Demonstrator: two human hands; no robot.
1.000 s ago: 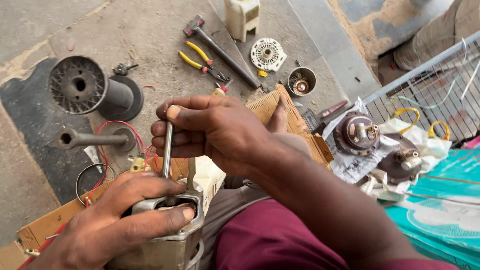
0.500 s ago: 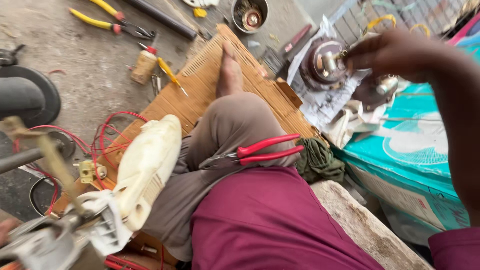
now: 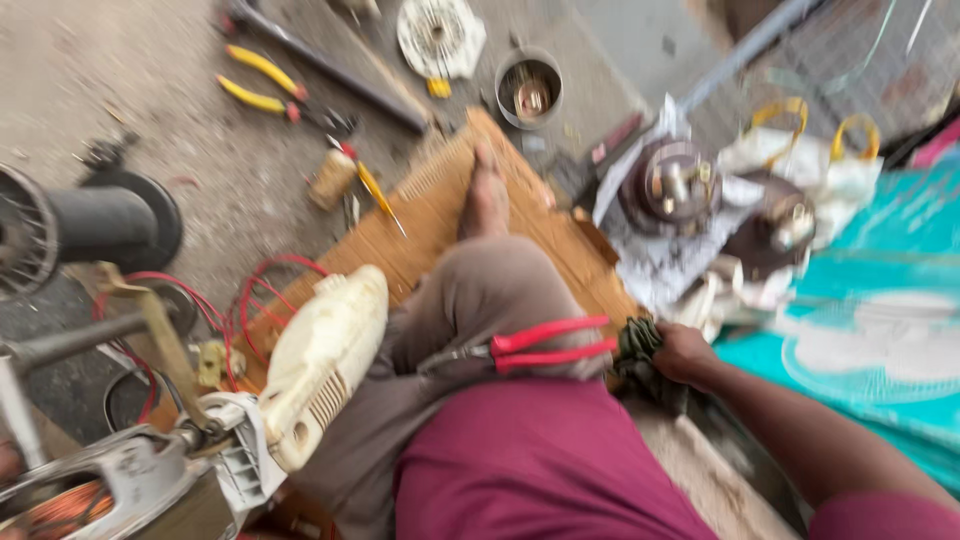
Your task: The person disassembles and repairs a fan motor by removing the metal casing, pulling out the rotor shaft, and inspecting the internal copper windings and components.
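Observation:
My right hand (image 3: pixel 688 352) reaches down beside my right thigh, and its fingers are curled on a bunched dark green cloth (image 3: pixel 638 345). Red-handled pliers (image 3: pixel 550 345) lie across my lap, just left of that hand. A cream plastic fan housing (image 3: pixel 325 360) leans against my left leg. It is joined to a grey metal motor body with copper winding (image 3: pixel 110 490) at the bottom left. My left hand is out of the picture. The whole view is blurred by motion.
My bare foot (image 3: pixel 487 195) rests on a cardboard sheet (image 3: pixel 440 215). Yellow-handled pliers (image 3: pixel 255 85), a yellow screwdriver (image 3: pixel 378 195), a small tin cup (image 3: pixel 528 90) and a black spool (image 3: pixel 95 220) lie on the concrete. Two motor parts (image 3: pixel 670 185) sit on paper beside a teal box (image 3: pixel 880 320).
My right hand left the tool at the motor, swung out to the motor parts at the right, then dropped to the dark cloth beside my thigh. My left hand went out of view.

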